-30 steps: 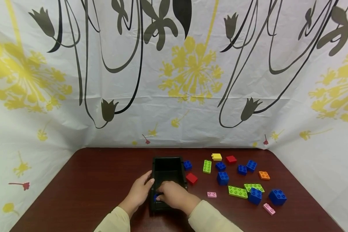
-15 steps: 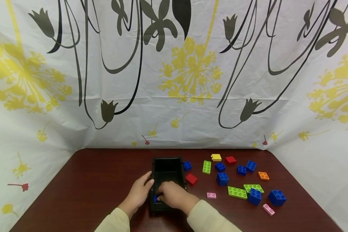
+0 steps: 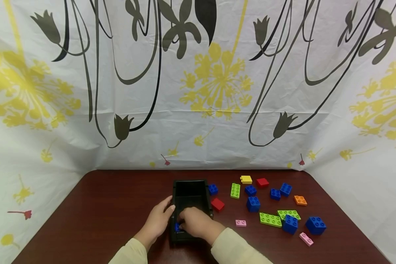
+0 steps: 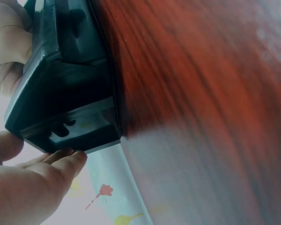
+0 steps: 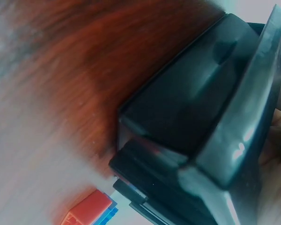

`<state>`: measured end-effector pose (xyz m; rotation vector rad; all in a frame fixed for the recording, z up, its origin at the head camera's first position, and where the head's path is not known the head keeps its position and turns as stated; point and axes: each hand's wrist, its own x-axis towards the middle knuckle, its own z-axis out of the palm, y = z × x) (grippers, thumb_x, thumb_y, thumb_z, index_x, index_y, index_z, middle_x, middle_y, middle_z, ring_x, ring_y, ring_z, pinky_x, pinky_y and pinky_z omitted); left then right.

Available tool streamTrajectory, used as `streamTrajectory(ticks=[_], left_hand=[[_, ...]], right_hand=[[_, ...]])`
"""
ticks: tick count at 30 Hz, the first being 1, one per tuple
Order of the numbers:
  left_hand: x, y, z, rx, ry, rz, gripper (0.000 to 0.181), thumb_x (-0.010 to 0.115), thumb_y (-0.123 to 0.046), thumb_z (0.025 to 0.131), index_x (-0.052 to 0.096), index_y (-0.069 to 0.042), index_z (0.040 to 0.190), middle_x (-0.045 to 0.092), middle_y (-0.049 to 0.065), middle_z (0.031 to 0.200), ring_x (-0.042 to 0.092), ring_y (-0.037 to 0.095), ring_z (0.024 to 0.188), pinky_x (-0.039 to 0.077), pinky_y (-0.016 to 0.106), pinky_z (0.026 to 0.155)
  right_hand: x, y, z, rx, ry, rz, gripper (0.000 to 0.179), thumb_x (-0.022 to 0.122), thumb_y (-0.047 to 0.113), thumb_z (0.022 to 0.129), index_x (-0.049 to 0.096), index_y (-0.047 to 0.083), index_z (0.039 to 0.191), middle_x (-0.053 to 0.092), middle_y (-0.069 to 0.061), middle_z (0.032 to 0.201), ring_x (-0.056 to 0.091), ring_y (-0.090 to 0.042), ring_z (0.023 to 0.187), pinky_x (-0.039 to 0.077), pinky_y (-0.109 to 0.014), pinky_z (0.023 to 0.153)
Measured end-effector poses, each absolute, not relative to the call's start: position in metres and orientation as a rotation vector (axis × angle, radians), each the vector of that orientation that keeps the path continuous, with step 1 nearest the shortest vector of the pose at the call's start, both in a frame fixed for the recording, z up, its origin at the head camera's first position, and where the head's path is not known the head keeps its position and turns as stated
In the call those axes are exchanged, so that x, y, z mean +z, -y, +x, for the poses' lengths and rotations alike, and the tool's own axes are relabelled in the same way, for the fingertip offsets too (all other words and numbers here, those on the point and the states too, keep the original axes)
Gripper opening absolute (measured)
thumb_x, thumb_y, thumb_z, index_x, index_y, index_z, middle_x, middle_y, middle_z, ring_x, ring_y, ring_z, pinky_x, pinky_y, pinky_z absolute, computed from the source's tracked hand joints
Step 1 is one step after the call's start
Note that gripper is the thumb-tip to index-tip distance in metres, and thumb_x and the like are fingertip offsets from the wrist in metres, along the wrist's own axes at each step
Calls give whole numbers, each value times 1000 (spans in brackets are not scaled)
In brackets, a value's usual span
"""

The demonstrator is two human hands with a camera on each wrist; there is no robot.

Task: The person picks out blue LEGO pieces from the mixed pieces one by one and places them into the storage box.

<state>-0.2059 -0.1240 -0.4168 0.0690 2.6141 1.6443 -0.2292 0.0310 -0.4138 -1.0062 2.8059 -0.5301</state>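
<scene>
A black plastic bin (image 3: 189, 187) stands at the middle of the table. My left hand (image 3: 158, 218) rests against its left wall, fingers and thumb nearly straight; the left wrist view has the left hand's fingertips (image 4: 77, 161) along the outer wall and the thumb by the rim. Inside the bin's near part, my right hand (image 3: 196, 221) has curled fingers at a blue toy brick (image 3: 177, 227), which is mostly hidden under them. In the right wrist view the bin's wall (image 5: 178, 103) covers the right hand's fingertips.
Right of the bin lie loose toy bricks: a red brick (image 3: 217, 204), a pink brick (image 3: 241, 223), a green brick (image 3: 270, 219), a large blue brick (image 3: 315, 225), an orange brick (image 3: 300, 200), a yellow brick (image 3: 246, 179) and several others. A patterned sheet (image 3: 198, 139) hangs behind the table.
The right hand's fingers shift slightly inside the bin, and the blue brick there sits a little differently under them. The left hand, the bin and the loose bricks keep their places.
</scene>
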Motion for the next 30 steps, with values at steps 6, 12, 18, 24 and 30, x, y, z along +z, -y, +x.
streamTrajectory(ticks=[6,12,18,24,30], left_hand=[[-417,124,-207,1647,-2608,61,49,45,-18,103,36,2,147,39,27,147,34,45,135,32,62,105],[-418,124,-207,1655,-2596,53,49,45,-19,103,36,1,147,39,27,146,34,45,135,34,61,104],[-419,125,-207,1652,-2612,57,49,46,-18,103,36,1,147,39,27,146,34,45,135,33,61,104],[-419,125,-207,1654,-2638,77,48,46,-17,103,37,3,146,41,28,144,35,45,134,34,61,104],[-418,125,-207,1646,-2636,67,49,46,-20,103,38,2,146,41,28,144,36,45,134,35,61,103]], right_hand=[[-415,-31,-229,-492,-2822,-1005,8,72,13,86,76,13,92,72,6,88,65,-5,85,54,-24,77],[-412,-31,-227,-479,-2854,-1009,9,73,13,85,75,13,94,70,4,88,64,-7,86,54,-25,78],[-410,-32,-225,-471,-2896,-994,16,75,16,84,74,12,100,66,3,91,63,-8,87,54,-26,79],[-407,-37,-221,-462,-2968,-1011,25,76,18,82,73,13,107,66,1,101,62,-10,94,54,-28,81],[-405,-44,-213,-496,-3082,-1039,38,77,20,83,68,12,119,61,-4,119,60,-16,108,56,-31,82]])
